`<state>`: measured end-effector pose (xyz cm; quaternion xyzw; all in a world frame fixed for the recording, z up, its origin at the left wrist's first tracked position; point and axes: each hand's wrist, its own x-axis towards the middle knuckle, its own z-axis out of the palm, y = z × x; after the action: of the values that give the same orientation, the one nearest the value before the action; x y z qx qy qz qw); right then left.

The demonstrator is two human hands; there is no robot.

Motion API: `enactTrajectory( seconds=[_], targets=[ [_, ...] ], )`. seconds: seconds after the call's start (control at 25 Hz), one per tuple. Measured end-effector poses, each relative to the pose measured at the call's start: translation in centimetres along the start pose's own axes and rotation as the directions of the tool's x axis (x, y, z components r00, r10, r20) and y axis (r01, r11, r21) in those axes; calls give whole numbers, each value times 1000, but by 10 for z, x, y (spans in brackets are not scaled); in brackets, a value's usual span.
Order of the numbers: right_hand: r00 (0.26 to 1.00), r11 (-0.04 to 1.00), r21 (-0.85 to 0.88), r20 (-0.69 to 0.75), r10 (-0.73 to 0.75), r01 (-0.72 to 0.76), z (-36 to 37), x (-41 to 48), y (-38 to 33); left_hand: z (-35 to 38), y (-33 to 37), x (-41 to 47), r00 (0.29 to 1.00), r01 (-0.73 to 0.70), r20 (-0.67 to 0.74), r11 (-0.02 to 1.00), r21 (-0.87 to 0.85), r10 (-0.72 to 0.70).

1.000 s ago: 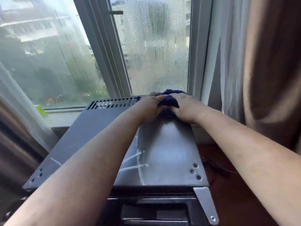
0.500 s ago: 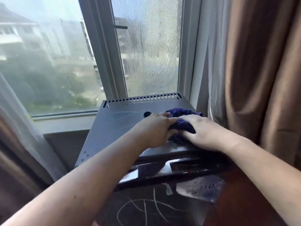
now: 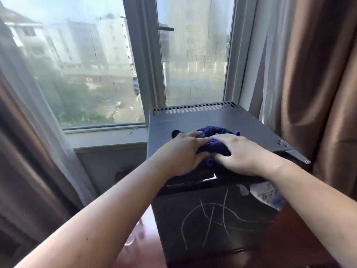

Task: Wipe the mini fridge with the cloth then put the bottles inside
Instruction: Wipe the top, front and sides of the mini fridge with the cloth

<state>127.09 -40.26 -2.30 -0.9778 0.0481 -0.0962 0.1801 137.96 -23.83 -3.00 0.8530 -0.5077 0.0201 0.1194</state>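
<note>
Gripping the bunched cloth (image 3: 217, 133) from either side, left hand (image 3: 184, 154) and right hand (image 3: 244, 154) press it onto the near edge of the mini fridge (image 3: 231, 121); its top stretches farther away, equally near both hands.

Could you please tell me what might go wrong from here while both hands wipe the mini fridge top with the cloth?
1. The cloth is bunched between the left hand and right hand near the front edge of the mini fridge, so it may slip off.
2. The hinge bracket juts out at the right front corner and could snag the cloth or scrape the right hand.
</note>
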Motion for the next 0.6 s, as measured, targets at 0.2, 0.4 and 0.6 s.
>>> enactTrajectory(
  seconds=[0.2,0.4,0.6],
  targets=[
    [994,994,48,45,-102,100,26,30,-48,-2,-57,-39,991,117,-55,992,-40,-119],
    [994,994,57,54,-98,95,40,63,-63,-8,-91,-36,986,155,-47,979,-130,-162],
    [987,992,76,125,-105,96,41,118,-46,-8,-109,-3,968,228,-80,966,-119,-239]
  ],
)
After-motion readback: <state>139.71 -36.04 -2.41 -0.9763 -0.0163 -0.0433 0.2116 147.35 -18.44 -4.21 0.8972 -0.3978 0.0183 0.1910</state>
